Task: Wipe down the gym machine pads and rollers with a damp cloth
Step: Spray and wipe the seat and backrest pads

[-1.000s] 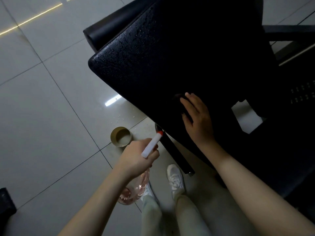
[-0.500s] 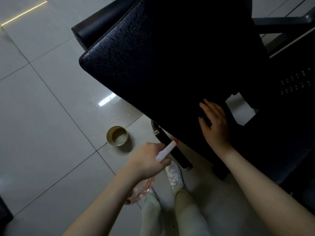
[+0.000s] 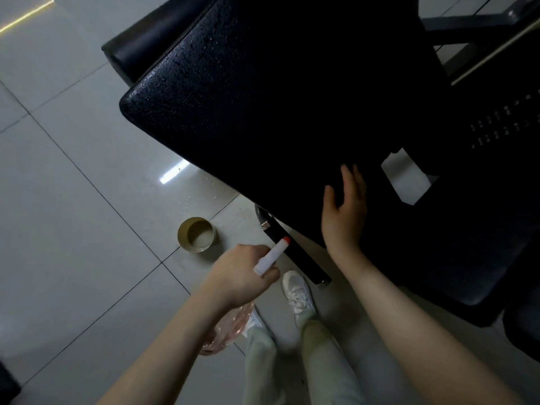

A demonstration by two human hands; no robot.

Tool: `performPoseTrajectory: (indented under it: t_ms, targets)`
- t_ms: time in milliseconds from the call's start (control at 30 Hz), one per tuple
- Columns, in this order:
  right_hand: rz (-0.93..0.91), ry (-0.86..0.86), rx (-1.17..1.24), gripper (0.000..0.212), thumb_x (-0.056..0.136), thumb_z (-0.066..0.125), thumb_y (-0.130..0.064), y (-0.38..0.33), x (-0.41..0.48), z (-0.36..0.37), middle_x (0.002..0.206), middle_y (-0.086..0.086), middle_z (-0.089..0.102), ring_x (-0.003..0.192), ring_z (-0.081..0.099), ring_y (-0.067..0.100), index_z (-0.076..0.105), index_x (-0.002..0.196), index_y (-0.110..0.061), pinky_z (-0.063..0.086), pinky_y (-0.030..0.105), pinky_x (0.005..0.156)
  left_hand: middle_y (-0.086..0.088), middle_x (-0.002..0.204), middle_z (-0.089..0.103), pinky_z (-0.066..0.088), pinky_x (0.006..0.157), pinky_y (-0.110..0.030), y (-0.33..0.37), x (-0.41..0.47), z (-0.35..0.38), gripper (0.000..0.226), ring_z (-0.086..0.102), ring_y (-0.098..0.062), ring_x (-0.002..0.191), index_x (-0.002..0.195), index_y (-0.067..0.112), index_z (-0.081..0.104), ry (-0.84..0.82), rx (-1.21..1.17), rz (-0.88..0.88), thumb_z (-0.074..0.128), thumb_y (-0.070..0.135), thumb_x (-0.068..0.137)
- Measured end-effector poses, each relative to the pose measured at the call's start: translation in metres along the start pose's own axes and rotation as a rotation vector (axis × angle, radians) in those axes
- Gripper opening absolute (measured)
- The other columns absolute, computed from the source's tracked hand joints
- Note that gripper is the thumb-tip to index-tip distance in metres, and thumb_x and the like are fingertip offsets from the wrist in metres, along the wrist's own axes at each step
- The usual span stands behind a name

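The black pad (image 3: 263, 97) of the gym machine fills the upper middle of the view, its grained surface speckled with fine droplets that catch the light toward its left corner. Behind that corner a rounded black roller (image 3: 152, 36) shows, partly hidden by the pad.

The right hand (image 3: 344, 211) lies on the pad close to its near edge. Its grip is wide, with the fingers straight and together and the thumb spread to the left. The surface there is too dark to tell whether a cloth lies under the palm.

The left hand (image 3: 239, 276) hangs lower, over the floor (image 3: 73, 200) and clear of the pad. Its grip is closed round the neck of a spray bottle (image 3: 271, 255). The white nozzle with its red tip points up toward the pad's near edge, and the pinkish translucent body hangs below the wrist.

A black frame bar (image 3: 295, 258) slants down from under the pad's near edge, just behind the nozzle. On the pale tiles to the left of it stands a gold-coloured ring (image 3: 196, 234), near a scatter of small drops. The person's white shoes (image 3: 298, 290) stand on the floor below the bar.
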State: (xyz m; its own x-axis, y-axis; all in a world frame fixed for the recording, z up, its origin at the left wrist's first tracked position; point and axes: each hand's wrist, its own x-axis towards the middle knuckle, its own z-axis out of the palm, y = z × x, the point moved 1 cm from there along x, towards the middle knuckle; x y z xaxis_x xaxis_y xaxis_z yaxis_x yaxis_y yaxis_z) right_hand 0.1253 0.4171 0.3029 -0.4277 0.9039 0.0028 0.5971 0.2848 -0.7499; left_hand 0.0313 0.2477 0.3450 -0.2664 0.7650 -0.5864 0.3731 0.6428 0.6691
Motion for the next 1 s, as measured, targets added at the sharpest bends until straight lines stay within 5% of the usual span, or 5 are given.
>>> performPoseTrajectory:
  t_ms: [233,367,533,833,1000]
  targets:
    - [-0.432,-0.122,-0.175,0.036,0.092,0.052,-0.020,0.025,-0.007,-0.004,0.139,0.014,0.045,0.132,0.040,0.030,0.048,0.128,-0.015,0.041,0.043,0.104,-0.016,0.081,0.067,0.054,0.072,-0.051,-0.006,-0.004,-0.007,0.043,0.066,-0.032,0.073,0.087,0.007,0.059,-0.022,-0.036,-0.060,0.044,0.044,0.070]
    - [-0.177,-0.128,-0.188,0.044,0.095,0.045,-0.028,0.075,-0.038,-0.042,0.146,0.013,0.038,0.136,0.034,0.030,0.043,0.136,-0.014,0.041,0.051,0.103,-0.014,0.084,0.068,0.055,0.070,-0.050,-0.003,-0.008,-0.008,0.067,0.066,-0.030,0.070,0.092,0.005,0.062,-0.033,-0.054,-0.040,0.036,0.059,0.061]
    - [0.157,0.123,0.039,0.042,0.097,0.048,-0.013,0.031,-0.036,-0.011,0.149,0.012,0.033,0.138,0.032,0.026,0.043,0.139,-0.011,0.038,0.045,0.107,-0.016,0.083,0.069,0.055,0.070,-0.049,-0.002,-0.012,-0.010,0.069,0.067,-0.030,0.068,0.092,0.002,0.062,-0.011,-0.077,-0.024,0.036,0.059,0.062]
    - [-0.397,-0.113,-0.209,0.039,0.095,0.045,-0.022,0.018,-0.034,0.001,0.143,0.013,0.042,0.135,0.035,0.026,0.047,0.133,-0.013,0.035,0.035,0.108,-0.010,0.076,0.067,0.059,0.066,-0.039,0.006,-0.014,-0.016,0.037,0.068,-0.020,0.061,0.089,0.008,0.060,0.022,-0.140,-0.056,0.047,0.039,0.073]
    - [0.077,0.054,-0.071,0.047,0.097,0.041,-0.031,0.058,-0.065,-0.024,0.147,0.014,0.037,0.135,0.036,0.028,0.045,0.138,-0.009,0.040,0.049,0.104,-0.007,0.073,0.067,0.058,0.062,-0.036,0.007,-0.013,-0.021,0.034,0.067,-0.014,0.057,0.083,0.014,0.059,0.049,-0.155,-0.021,0.047,0.044,0.072]
